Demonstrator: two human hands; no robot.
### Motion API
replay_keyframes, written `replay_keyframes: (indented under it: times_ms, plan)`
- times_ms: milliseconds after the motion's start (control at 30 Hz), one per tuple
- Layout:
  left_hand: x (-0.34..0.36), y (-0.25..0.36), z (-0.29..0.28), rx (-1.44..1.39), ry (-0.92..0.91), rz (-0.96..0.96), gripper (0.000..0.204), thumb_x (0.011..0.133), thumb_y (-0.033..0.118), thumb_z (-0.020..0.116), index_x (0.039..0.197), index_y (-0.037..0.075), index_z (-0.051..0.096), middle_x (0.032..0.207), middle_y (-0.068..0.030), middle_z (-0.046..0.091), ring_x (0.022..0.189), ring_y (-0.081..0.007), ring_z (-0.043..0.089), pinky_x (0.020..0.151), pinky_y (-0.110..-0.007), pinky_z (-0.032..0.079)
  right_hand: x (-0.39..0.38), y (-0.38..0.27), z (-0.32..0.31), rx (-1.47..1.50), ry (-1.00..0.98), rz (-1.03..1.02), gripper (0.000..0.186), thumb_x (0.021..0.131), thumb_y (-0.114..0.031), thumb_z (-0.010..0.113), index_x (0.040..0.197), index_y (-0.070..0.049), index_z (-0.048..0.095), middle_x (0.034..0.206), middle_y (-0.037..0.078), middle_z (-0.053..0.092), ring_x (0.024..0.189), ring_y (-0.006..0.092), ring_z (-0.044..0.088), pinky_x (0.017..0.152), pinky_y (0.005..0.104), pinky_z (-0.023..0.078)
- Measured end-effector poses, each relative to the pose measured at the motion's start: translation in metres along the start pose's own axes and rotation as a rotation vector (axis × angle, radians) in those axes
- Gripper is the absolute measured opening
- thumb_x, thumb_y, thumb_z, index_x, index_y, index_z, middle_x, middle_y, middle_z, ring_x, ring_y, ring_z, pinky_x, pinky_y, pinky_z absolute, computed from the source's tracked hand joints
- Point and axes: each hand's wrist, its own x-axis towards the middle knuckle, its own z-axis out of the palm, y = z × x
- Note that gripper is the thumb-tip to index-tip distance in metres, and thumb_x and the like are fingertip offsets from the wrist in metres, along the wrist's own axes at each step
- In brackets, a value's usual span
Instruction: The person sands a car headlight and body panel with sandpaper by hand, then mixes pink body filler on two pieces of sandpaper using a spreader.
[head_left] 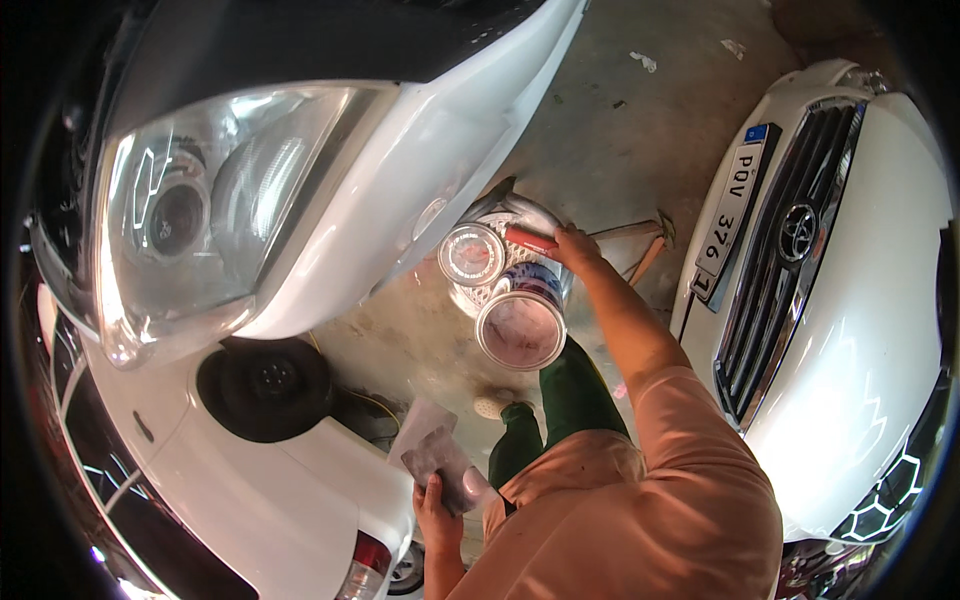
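Note:
My right hand (575,247) is closed on a red elongated object (525,237) at the top of a small white perforated stand (466,300). Beside it on the stand sit a round lidded tin (471,256) and a larger tin (521,330) with a blue label and pinkish contents or top. Low in the view, my left hand (438,515) grips some grey sheets (440,455), one paler than the other, held out beside my body.
A white vehicle's headlight and front (420,160) fill the upper left. Another white car (800,300) stands at right, and a white car body with a dark wheel (265,385) at lower left. Long-handled tools (650,250) and a yellow cord (375,402) are around the concrete floor.

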Motion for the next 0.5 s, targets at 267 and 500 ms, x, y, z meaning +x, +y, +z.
replay_keyframes:
  times_ms: [267, 500]
  plan:
    - [-0.009, -0.009, -0.016, -0.095, -0.024, 0.037, 0.036, 0.1, 0.019, 0.063, 0.13, 0.001, 0.053, 0.117, -0.0084, 0.063, 0.104, -0.0196, 0.062, 0.09, -0.035, 0.052, -0.052, 0.005, -0.044, 0.578, -0.236, -0.13, 0.029, 0.09, -0.027, 0.071, 0.104, -0.003, 0.061, 0.097, 0.009, 0.071, 0.088, 0.0245, 0.07, 0.076, 0.0368, 0.054]
    - [-0.035, -0.037, -0.072, -0.242, -0.103, 0.126, 0.036, 0.099, 0.02, 0.064, 0.127, 0.0, 0.054, 0.114, -0.008, 0.064, 0.102, -0.0194, 0.062, 0.089, -0.034, 0.052, -0.177, 0.01, -0.072, 1.132, -0.322, 0.12, 0.034, 0.1, -0.03, 0.06, 0.126, -0.007, 0.064, 0.115, 0.009, 0.071, 0.097, 0.0192, 0.069, 0.082, 0.0352, 0.056]
